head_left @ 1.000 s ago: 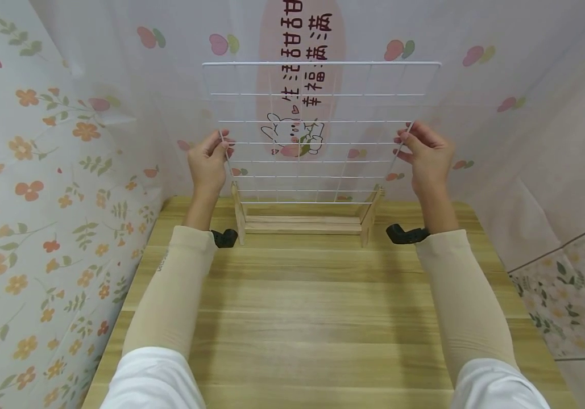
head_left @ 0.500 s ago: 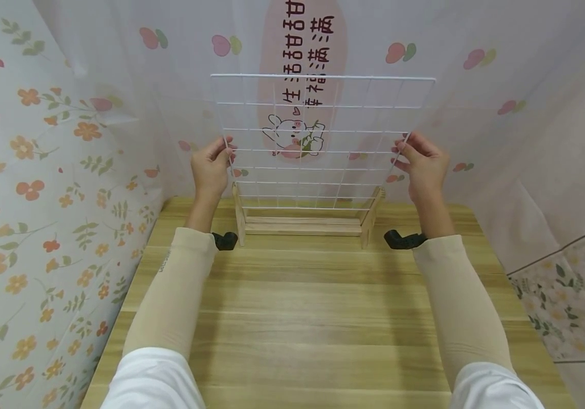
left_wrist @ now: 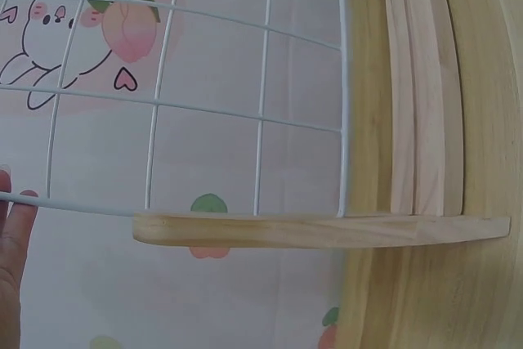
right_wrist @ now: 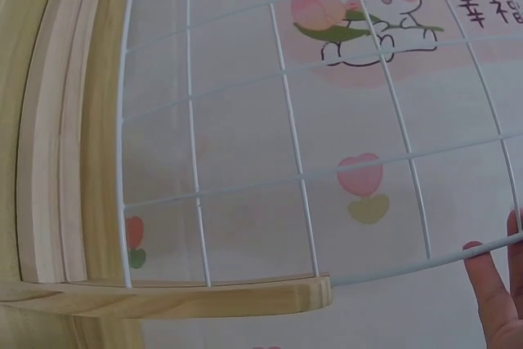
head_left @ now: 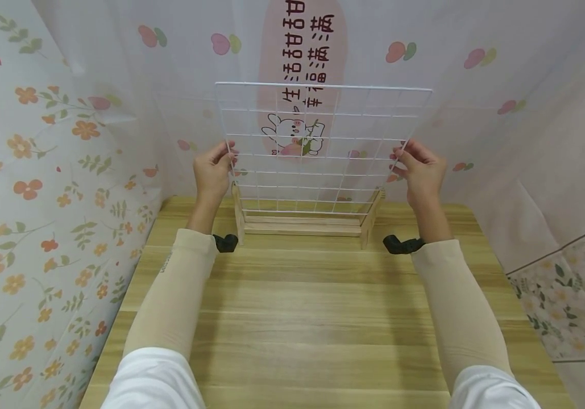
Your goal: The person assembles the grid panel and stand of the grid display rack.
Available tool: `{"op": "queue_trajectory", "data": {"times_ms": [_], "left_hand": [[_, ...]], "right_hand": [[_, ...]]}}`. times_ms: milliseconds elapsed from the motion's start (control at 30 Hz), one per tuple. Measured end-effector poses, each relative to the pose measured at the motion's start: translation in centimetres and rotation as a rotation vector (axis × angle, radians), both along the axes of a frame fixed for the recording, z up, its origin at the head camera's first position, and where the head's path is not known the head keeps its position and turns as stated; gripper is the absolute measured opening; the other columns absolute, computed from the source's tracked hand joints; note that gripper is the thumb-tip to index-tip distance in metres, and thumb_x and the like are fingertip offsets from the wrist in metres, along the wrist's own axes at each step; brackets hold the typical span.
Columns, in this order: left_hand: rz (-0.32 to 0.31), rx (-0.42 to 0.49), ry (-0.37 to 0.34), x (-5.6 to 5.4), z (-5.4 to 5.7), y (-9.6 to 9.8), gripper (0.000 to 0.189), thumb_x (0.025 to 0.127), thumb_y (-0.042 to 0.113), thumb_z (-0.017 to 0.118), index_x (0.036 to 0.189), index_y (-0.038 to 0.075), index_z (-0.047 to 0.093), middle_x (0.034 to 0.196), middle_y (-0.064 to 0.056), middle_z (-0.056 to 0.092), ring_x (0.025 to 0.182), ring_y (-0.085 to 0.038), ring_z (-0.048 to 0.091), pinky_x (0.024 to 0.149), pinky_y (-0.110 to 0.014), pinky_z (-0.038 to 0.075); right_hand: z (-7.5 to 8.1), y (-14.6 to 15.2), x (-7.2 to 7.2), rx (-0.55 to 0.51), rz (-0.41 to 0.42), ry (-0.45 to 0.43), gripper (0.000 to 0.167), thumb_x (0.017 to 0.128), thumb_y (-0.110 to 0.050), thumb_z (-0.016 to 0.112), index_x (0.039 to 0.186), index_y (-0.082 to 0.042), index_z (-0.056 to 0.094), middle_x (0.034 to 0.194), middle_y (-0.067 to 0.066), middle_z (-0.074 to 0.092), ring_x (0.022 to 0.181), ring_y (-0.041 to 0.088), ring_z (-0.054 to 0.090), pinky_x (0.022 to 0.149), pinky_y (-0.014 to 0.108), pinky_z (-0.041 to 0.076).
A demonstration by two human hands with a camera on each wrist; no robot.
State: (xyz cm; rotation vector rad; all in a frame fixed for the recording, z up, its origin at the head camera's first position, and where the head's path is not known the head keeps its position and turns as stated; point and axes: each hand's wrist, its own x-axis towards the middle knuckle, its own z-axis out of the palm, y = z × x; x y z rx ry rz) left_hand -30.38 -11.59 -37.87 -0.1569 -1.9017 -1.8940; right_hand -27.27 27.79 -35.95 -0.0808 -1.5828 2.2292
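Note:
A white wire grid panel (head_left: 323,86) stands nearly upright between the two side posts of a wooden stand (head_left: 302,229). My left hand (head_left: 212,170) pinches the panel's left edge between thumb and fingers. On the opposite edge, my right hand (head_left: 425,170) grips the wire at about the same height. In the left wrist view, the panel's lower part lies along one wooden post (left_wrist: 327,230), its bottom wire above the crossbars. The right wrist view shows the other wooden post (right_wrist: 245,298) beside the panel's edge, and some fingertips (right_wrist: 482,271) on the wire.
The stand rests at the back of a wood-grain table (head_left: 302,318). Behind it hangs a pale printed curtain (head_left: 179,85) with fruit and a rabbit. A floral cloth (head_left: 41,227) borders the left side. Black wrist-camera mounts (head_left: 402,244) jut inward from both wrists.
The grid panel has come down between the stand's posts, its top edge clearly lower than before. Both hands have lowered with it, still gripping its sides.

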Motion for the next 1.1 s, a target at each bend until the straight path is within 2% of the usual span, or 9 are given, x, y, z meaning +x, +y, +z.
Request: {"op": "queue_trajectory", "data": {"times_ms": [133, 267, 367, 500, 633, 767, 833, 967, 1100], "left_hand": [[-0.027, -0.004, -0.004, 0.2, -0.1, 0.0, 0.021, 0.092, -0.011, 0.056, 0.109, -0.015, 0.066, 0.099, -0.036, 0.065, 0.066, -0.003, 0.06, 0.057, -0.013, 0.052], [-0.05, -0.002, 0.011, 1.1, 0.5, 0.2, 0.021, 0.091, -0.015, 0.054, 0.109, -0.02, 0.063, 0.099, -0.042, 0.062, 0.065, -0.002, 0.059, 0.058, -0.013, 0.052], [-0.047, -0.003, 0.011, 1.8, 1.1, 0.4, 0.02, 0.089, -0.017, 0.054, 0.106, -0.021, 0.064, 0.09, -0.033, 0.067, 0.065, -0.003, 0.06, 0.059, -0.014, 0.053], [-0.038, 0.019, -0.011, 1.1, 0.2, 0.3, 0.02, 0.09, -0.015, 0.055, 0.107, -0.018, 0.065, 0.084, -0.014, 0.068, 0.067, -0.008, 0.062, 0.06, -0.016, 0.054], [-0.026, 0.037, -0.029, 0.1, -1.0, 0.1, 0.021, 0.091, -0.012, 0.057, 0.108, -0.014, 0.067, 0.091, -0.02, 0.069, 0.071, -0.014, 0.063, 0.062, -0.016, 0.054], [-0.023, 0.028, -0.029, 0.0, -1.4, 0.1, 0.022, 0.091, -0.01, 0.058, 0.111, -0.014, 0.066, 0.101, -0.021, 0.069, 0.073, -0.011, 0.064, 0.065, -0.016, 0.054], [-0.03, 0.035, -0.03, 0.1, -1.5, 0.0, 0.022, 0.091, -0.01, 0.059, 0.111, -0.014, 0.066, 0.102, -0.017, 0.069, 0.073, -0.011, 0.064, 0.066, -0.016, 0.054], [-0.041, 0.044, -0.043, 1.0, -0.8, 0.1, 0.02, 0.09, -0.012, 0.058, 0.107, -0.017, 0.066, 0.097, -0.018, 0.069, 0.07, -0.013, 0.064, 0.066, -0.016, 0.054], [-0.024, -0.006, -0.076, 2.1, 0.0, 0.1, 0.018, 0.09, -0.011, 0.058, 0.104, -0.018, 0.066, 0.098, -0.03, 0.068, 0.066, -0.006, 0.063, 0.067, -0.019, 0.055]], "right_hand": [[-0.6, 0.1, 0.1, -0.004, 0.007, 0.009, 0.02, 0.079, 0.0, 0.076, 0.098, 0.005, 0.073, 0.086, 0.011, 0.071, 0.078, 0.021, 0.069, 0.067, 0.035, 0.058], [-1.0, 0.1, 0.1, -0.002, 0.006, 0.014, 0.019, 0.081, 0.001, 0.075, 0.099, 0.005, 0.073, 0.087, 0.012, 0.07, 0.077, 0.022, 0.068, 0.063, 0.033, 0.059], [-1.3, 0.2, 0.0, 0.003, 0.0, -0.001, 0.019, 0.08, -0.001, 0.076, 0.099, 0.004, 0.073, 0.087, 0.011, 0.07, 0.077, 0.021, 0.069, 0.062, 0.031, 0.059], [-1.7, 0.1, 0.0, -0.002, -0.003, -0.013, 0.018, 0.079, 0.0, 0.077, 0.097, 0.004, 0.072, 0.086, 0.011, 0.07, 0.077, 0.021, 0.069, 0.06, 0.03, 0.059], [-1.8, 0.0, 0.0, -0.02, -0.002, -0.013, 0.015, 0.08, 0.003, 0.075, 0.095, 0.004, 0.072, 0.085, 0.012, 0.07, 0.076, 0.022, 0.069, 0.058, 0.03, 0.059], [-1.9, -0.1, 0.2, -0.014, -0.014, -0.033, 0.014, 0.081, 0.003, 0.074, 0.094, 0.001, 0.072, 0.086, 0.01, 0.07, 0.077, 0.021, 0.069, 0.064, 0.031, 0.06], [-2.0, -0.1, 0.2, -0.006, -0.022, -0.038, 0.014, 0.081, 0.003, 0.073, 0.095, 0.001, 0.072, 0.085, 0.009, 0.07, 0.077, 0.02, 0.07, 0.066, 0.032, 0.06], [-2.3, -0.2, 0.1, -0.001, -0.034, -0.04, 0.02, 0.081, 0.004, 0.074, 0.101, 0.002, 0.072, 0.084, 0.009, 0.071, 0.076, 0.02, 0.07, 0.066, 0.032, 0.06], [-2.9, -0.3, 0.0, -0.005, -0.038, -0.064, 0.027, 0.08, 0.004, 0.075, 0.107, -0.001, 0.073, 0.084, 0.01, 0.071, 0.074, 0.019, 0.07, 0.067, 0.033, 0.06]]}}
